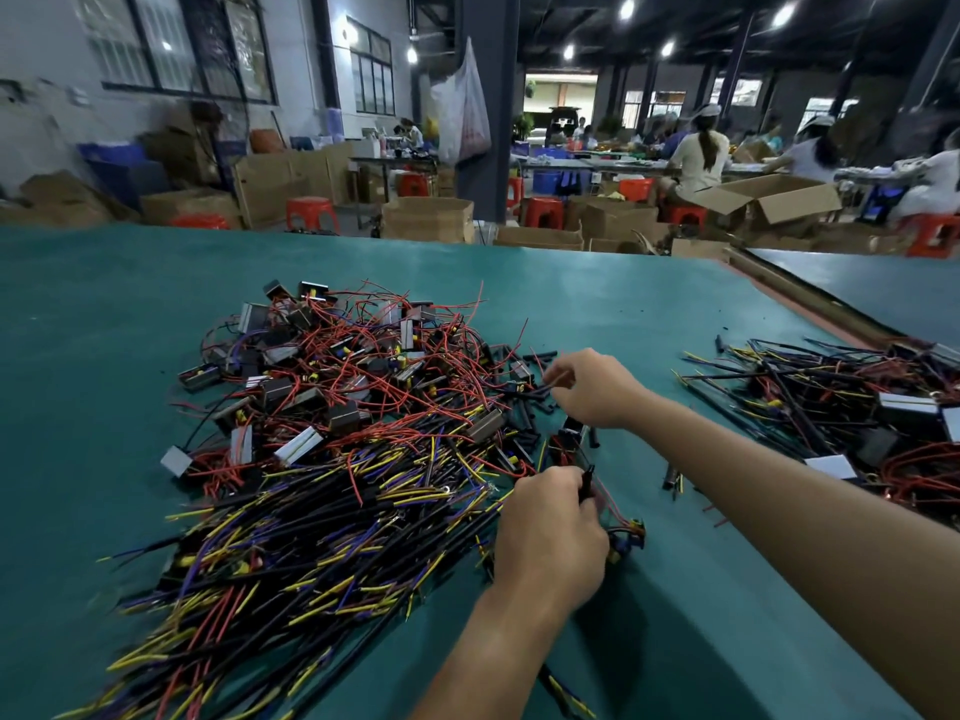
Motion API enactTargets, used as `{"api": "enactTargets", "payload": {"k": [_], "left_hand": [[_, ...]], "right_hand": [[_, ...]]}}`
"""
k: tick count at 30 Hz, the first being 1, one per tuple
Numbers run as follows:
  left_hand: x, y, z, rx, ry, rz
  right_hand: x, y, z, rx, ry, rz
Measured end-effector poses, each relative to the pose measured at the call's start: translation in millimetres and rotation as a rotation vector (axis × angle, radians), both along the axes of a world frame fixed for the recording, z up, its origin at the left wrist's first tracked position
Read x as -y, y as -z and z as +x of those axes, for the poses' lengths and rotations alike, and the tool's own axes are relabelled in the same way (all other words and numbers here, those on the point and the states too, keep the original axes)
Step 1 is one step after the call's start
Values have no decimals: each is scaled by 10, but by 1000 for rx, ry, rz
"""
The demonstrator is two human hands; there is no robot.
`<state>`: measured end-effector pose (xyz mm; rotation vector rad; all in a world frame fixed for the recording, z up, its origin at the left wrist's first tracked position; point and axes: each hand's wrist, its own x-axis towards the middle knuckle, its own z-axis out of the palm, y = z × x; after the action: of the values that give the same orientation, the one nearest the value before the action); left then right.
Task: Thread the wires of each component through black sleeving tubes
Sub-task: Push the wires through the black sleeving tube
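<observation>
Wires covered much of the green bench (130, 356) when I looked through the head camera. My left hand (550, 532) sat near the middle, just right of the big pile (322, 433). Its fingers were curled tight round a short black tube (588, 480) whose end stuck up past the thumb. A component (626, 540) with blue and red parts lay at that hand's right edge, touching it. Thin red leads ran up from it toward the tube; I could not tell whether any lead was inside. My right hand (597, 389) was farther out and apart from the left one, fingers pressed together in a pinch on a red wire (557, 379). A second tube (535, 391) pointed at those fingertips from the left; I could not tell whether it was held too. Loose tubes (524, 423) lay scattered between the big pile's right edge and my hands. At its far end the big pile held grey-and-black components tangled in red wire. At its near end, long black-sleeved leads with yellow, blue and red tips fanned toward me. A smaller pile (841, 407) of the same parts lay well apart on the right side of the bench. Beyond the bench stood cardboard boxes (428, 218) and red stools (311, 210), with people (698, 158) seated at other benches.
</observation>
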<state>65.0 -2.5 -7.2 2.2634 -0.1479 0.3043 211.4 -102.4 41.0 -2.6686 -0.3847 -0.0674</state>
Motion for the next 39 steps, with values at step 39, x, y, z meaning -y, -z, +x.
{"api": "enactTargets", "payload": {"k": [39], "left_hand": [[43,91,87,-143,97,-139]], "right_hand": [[-146,-256,-121,-369,-144,-23]]}}
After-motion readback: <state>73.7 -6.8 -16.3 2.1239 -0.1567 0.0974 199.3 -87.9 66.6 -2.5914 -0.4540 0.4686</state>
